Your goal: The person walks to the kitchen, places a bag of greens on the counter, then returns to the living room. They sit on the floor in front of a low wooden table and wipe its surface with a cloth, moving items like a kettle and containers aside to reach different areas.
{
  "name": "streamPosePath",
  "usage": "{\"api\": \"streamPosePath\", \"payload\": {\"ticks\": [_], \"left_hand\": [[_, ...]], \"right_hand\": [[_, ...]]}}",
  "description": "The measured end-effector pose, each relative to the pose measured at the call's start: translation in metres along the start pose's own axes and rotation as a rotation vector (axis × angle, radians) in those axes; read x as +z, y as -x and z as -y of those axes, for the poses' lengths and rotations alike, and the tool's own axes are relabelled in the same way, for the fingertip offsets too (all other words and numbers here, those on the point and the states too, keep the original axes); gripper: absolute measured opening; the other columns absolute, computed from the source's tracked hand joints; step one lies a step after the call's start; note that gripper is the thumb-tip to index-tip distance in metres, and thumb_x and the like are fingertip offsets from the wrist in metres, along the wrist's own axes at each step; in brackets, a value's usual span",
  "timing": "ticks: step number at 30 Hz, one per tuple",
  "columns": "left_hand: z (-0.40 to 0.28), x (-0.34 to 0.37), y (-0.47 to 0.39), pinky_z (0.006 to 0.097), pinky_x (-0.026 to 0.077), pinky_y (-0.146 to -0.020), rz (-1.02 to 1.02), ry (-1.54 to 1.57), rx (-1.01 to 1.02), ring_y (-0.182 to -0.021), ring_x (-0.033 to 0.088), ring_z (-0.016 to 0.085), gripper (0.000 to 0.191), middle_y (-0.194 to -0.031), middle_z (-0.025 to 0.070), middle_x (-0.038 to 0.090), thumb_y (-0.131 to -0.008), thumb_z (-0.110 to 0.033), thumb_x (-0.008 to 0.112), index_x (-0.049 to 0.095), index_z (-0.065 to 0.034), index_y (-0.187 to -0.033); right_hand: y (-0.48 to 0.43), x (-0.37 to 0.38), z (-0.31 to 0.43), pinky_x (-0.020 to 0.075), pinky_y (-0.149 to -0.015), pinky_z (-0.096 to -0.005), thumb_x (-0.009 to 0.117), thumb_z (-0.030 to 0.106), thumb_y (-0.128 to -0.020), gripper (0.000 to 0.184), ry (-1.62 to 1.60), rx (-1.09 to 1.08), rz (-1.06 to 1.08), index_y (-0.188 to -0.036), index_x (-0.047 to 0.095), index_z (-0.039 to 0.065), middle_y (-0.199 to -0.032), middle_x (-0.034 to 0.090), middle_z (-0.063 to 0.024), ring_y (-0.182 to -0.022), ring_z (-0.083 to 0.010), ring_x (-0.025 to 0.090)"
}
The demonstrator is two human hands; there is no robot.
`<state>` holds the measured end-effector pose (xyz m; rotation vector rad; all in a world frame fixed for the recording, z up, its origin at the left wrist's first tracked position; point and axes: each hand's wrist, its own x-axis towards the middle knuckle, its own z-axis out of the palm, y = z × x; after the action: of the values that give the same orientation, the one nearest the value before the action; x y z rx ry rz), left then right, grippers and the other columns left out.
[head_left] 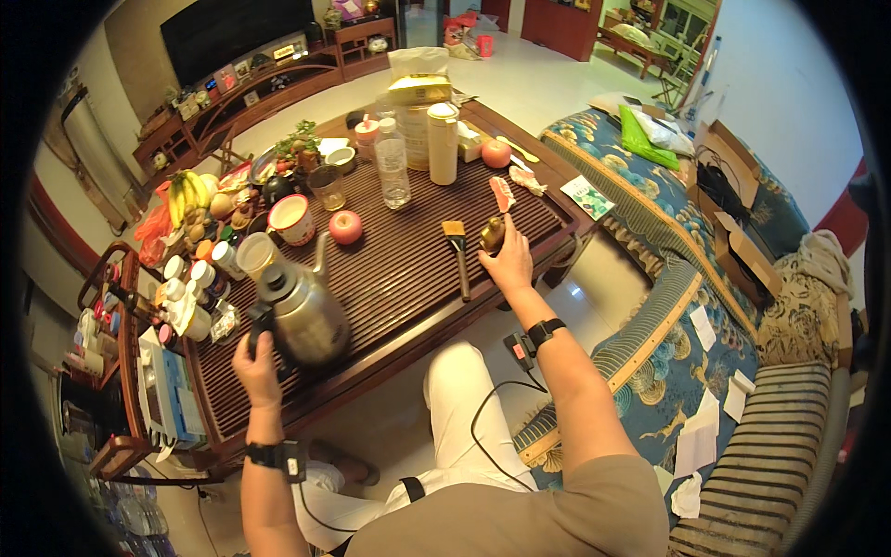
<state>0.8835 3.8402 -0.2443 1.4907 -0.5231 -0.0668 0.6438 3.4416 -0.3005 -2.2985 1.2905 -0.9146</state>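
My left hand (259, 367) grips the black handle of a stainless steel kettle (310, 320). The kettle stands at the front left of the slatted wooden tea table (390, 278), its long spout pointing away from me. At the right, my right hand (511, 259) has its thumb and fingers around a small shiny golden-brown ornament (493, 235). Just left of that hand lies a flat brush (456, 257) with a dark handle and tan bristles. Beyond the fingertips is a piece of pink-and-white peel (502, 194). The ornament's underside is hidden.
A red apple (345, 228), a patterned mug (292, 219), a clear plastic bottle (392, 167) and a white tumbler (443, 144) stand farther back. Several pill bottles (209, 277) and bananas (186, 196) crowd the left. A covered sofa (640, 237) runs along the right.
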Motion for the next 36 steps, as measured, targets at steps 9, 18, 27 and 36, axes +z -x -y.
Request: {"api": "streamPosePath", "payload": {"ticks": [9, 18, 27, 36], "left_hand": [[0.022, -0.095, 0.006, 0.0216, 0.02, -0.043, -0.161, -0.056, 0.066, -0.048, 0.029, 0.001, 0.02, -0.058, -0.0103, 0.037, -0.097, -0.021, 0.061, 0.055, -0.0114, -0.081], [0.052, -0.155, 0.003, 0.0227, 0.019, -0.045, -0.326, -0.152, 0.077, -0.048, 0.029, 0.002, 0.026, -0.06, -0.0084, 0.037, -0.098, -0.029, 0.06, 0.051, -0.0119, -0.081], [0.037, -0.154, 0.008, 0.0309, 0.042, -0.096, -0.412, 0.124, -0.137, -0.11, 0.055, 0.018, 0.063, -0.123, 0.0066, 0.059, -0.103, -0.056, 0.036, 0.055, -0.0024, -0.13], [0.049, -0.167, -0.005, 0.0364, 0.034, -0.112, -0.66, 0.061, -0.213, -0.132, 0.045, 0.024, 0.062, -0.146, 0.0105, 0.044, -0.104, -0.045, 0.039, 0.04, 0.002, -0.145]], "right_hand": [[-0.026, -0.035, -0.026, 0.0479, -0.097, -0.0443, 0.077, 0.02, -0.069, 0.081, -0.273, 0.064, -0.126, -0.141, 0.042, 0.009, -0.118, 0.06, -0.0233, -0.112, -0.0378, 0.058], [-0.102, -0.132, -0.145, 0.0511, -0.092, -0.044, 0.079, 0.029, -0.068, 0.074, 0.034, 0.216, -0.261, -0.133, 0.049, 0.011, -0.112, 0.066, -0.0212, -0.104, -0.0378, 0.065], [-0.135, -0.088, -0.23, 0.0507, -0.092, -0.0402, 0.085, 0.024, -0.064, 0.076, 0.076, 0.317, -0.013, -0.128, 0.051, 0.002, -0.112, 0.067, -0.0204, -0.105, -0.033, 0.066], [-0.15, -0.056, -0.244, 0.0488, -0.096, -0.037, 0.079, 0.012, -0.075, 0.074, -0.151, 0.287, 0.027, -0.141, 0.047, 0.004, -0.129, 0.061, -0.0193, -0.118, -0.0287, 0.061]]}}
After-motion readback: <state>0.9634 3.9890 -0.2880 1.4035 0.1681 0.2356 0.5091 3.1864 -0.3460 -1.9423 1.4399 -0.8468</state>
